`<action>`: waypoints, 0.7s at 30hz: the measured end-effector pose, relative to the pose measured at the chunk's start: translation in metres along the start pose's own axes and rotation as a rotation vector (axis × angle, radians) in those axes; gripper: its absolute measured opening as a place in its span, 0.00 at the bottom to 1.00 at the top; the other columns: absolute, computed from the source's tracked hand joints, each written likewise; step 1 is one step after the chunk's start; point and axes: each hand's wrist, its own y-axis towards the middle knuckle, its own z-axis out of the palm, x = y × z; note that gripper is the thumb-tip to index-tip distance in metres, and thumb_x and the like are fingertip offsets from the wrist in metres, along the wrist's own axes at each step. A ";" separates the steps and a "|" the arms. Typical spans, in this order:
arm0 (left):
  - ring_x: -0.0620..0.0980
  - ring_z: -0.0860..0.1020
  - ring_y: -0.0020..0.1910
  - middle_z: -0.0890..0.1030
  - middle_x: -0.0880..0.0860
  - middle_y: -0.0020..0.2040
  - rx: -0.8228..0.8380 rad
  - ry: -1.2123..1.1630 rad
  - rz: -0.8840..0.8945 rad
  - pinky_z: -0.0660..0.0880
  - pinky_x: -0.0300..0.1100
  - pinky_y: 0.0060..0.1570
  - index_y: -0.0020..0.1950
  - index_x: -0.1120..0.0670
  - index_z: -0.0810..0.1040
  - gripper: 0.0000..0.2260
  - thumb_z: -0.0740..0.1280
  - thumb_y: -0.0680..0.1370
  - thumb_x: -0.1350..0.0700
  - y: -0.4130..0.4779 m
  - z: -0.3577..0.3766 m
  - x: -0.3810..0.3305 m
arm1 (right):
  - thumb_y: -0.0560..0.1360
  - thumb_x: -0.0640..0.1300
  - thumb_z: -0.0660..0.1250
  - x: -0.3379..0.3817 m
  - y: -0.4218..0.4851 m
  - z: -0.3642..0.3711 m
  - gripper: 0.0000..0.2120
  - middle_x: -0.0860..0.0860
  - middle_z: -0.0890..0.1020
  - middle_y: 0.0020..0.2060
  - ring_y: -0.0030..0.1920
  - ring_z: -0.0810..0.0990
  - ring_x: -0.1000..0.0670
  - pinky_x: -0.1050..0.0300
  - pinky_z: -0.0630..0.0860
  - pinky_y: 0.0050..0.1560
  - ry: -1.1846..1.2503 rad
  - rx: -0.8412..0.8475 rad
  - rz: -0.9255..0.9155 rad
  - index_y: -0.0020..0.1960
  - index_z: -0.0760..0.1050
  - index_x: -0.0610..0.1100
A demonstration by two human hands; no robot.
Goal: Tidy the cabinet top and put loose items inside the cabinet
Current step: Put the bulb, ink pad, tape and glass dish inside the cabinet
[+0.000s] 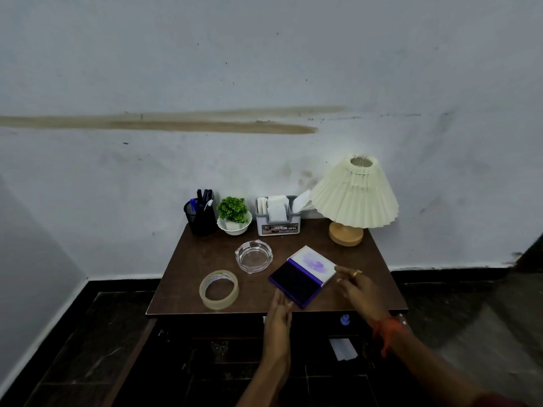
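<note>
Dim, flat, cool-cast light, brightest on the far pale blue-grey painted wall (264, 69), sinking to near-black below the dark brown wooden cabinet top (205, 259); soft glints on the clear glass ashtray (254, 257); left hand (277, 315) and right hand (357, 286) motion-smeared; wide-angle bending and softness at left and right edges.

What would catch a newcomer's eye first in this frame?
The open purple ink pad lies front right on the cabinet top, the left hand and right hand at its edges. A cream pleated lamp stands at the back right, and a long brown streak crosses the wall above.
</note>
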 end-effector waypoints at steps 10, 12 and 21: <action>0.50 0.66 0.72 0.66 0.55 0.75 -0.016 0.012 0.043 0.65 0.39 0.65 0.76 0.56 0.60 0.22 0.53 0.82 0.62 0.012 -0.006 -0.003 | 0.79 0.43 0.60 0.016 0.042 0.005 0.18 0.47 0.72 0.69 0.70 0.69 0.46 0.56 0.63 0.70 -0.255 0.031 0.047 0.69 0.71 0.45; 0.50 0.66 0.72 0.66 0.55 0.75 -0.021 0.028 0.039 0.65 0.39 0.64 0.77 0.56 0.60 0.21 0.52 0.82 0.61 0.013 -0.007 -0.002 | 0.80 0.41 0.59 0.013 0.044 0.007 0.19 0.46 0.71 0.70 0.71 0.68 0.45 0.55 0.62 0.71 -0.305 0.043 0.026 0.70 0.70 0.43; 0.53 0.64 0.74 0.64 0.55 0.76 -0.009 0.015 -0.029 0.62 0.46 0.73 0.77 0.56 0.58 0.22 0.52 0.83 0.59 0.022 -0.015 0.002 | 0.79 0.41 0.60 0.009 0.053 0.009 0.20 0.46 0.71 0.70 0.70 0.68 0.45 0.55 0.62 0.70 -0.321 0.061 0.033 0.70 0.70 0.43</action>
